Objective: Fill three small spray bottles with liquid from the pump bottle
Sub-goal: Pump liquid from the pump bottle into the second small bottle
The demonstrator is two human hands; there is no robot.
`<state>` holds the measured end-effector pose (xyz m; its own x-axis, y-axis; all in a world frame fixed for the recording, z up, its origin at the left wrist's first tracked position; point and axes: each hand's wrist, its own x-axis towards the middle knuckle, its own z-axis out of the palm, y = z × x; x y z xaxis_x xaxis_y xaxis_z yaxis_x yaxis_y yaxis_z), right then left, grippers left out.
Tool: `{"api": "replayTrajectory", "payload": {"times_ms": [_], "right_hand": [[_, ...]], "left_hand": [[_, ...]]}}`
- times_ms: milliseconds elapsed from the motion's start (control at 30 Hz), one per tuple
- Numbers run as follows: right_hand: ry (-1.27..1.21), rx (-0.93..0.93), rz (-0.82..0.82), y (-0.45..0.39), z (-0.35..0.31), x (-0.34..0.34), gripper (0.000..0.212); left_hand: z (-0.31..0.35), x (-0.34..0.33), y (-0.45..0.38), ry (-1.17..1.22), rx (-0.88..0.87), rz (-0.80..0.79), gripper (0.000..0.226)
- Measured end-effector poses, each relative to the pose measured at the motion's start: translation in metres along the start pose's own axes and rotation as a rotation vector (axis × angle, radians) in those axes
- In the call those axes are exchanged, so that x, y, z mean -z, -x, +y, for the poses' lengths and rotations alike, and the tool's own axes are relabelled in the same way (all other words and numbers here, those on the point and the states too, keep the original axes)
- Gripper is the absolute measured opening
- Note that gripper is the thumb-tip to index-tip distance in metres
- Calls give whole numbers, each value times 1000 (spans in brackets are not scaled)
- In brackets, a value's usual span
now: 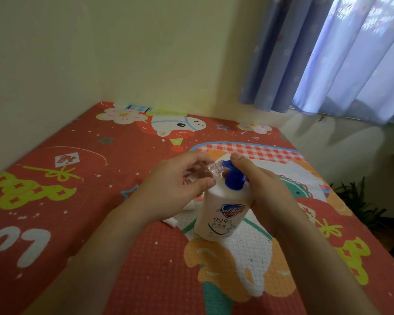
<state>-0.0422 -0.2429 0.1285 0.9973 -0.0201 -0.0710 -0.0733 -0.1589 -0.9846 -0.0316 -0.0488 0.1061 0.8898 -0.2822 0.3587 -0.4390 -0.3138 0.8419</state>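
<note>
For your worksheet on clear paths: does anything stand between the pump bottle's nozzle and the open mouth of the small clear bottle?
Nothing visible does. The left hand holds the small clear bottle tilted, its open neck right at the blue pump nozzle, while the right hand presses the pump bottle.

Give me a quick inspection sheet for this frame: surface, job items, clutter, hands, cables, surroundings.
Surface: red cartoon-print mat, set into a wall corner.
Job's things: white pump bottle upright, blue pump head; small clear spray bottle tilted, its open neck at the pump spout. Other two spray bottles not seen.
Clutter: small white objects behind the pump bottle, partly hidden; cannot identify.
Hands: left hand holds the small clear spray bottle; right hand is curled round the pump bottle's top, thumb on the blue pump head.
Cables: nothing seen.
Surroundings: cream wall, blue curtain at right, green plant beside the mat.
</note>
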Motion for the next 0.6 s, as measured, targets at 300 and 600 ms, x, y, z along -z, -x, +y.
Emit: {"api": "replayTrajectory", "payload": {"times_ms": [300,600], "right_hand": [[50,7,-8,0,-2,1,36],[92,15,-27,5,-6,-3,60]], "left_hand": [[1,0,0,-19,15,-29,33],[3,-2,0,10,-13,-7,29]]}}
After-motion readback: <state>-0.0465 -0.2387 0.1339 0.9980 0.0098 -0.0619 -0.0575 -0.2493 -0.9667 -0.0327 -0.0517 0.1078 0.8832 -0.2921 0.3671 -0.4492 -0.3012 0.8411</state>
